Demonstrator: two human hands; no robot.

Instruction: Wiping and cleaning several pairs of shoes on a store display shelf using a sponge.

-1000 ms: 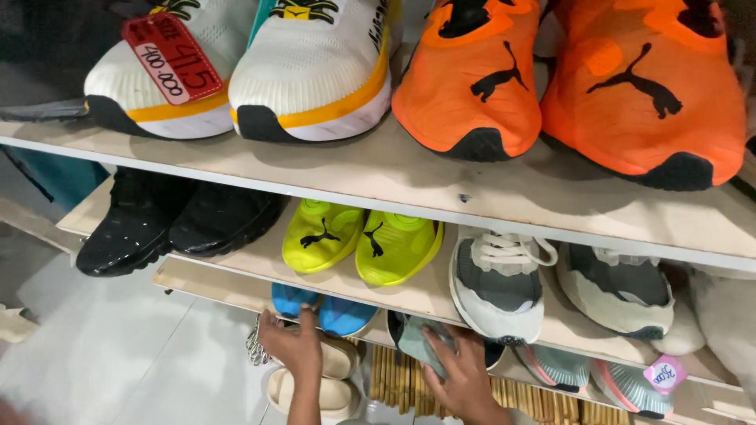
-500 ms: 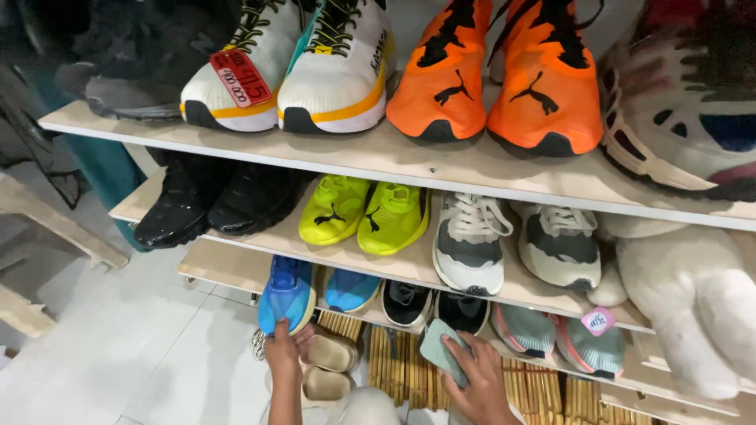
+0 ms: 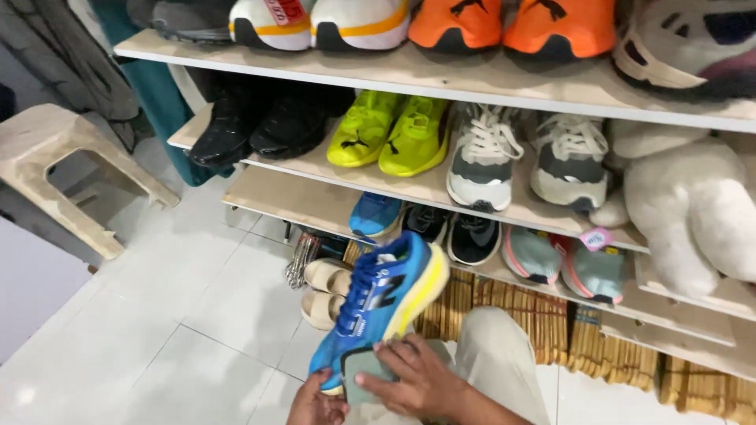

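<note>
1. I see the shelves (image 3: 441, 185) lined with paired shoes, largest in frame.
2. The blue shoe (image 3: 383, 303), off the rack above my knee, looks light and flexible; the heel seems the surest hold.
3. My left hand (image 3: 315, 405) cups its heel.
4. My right hand (image 3: 413, 382) presses a grey-green cloth (image 3: 364, 371) against it.

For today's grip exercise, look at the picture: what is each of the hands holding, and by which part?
The left hand grips the blue shoe at its heel end, from below. The right hand holds a grey-green cloth against the shoe's heel.

hands (image 3: 378, 389), blue shoe (image 3: 382, 303), grey cloth (image 3: 364, 370)
</note>
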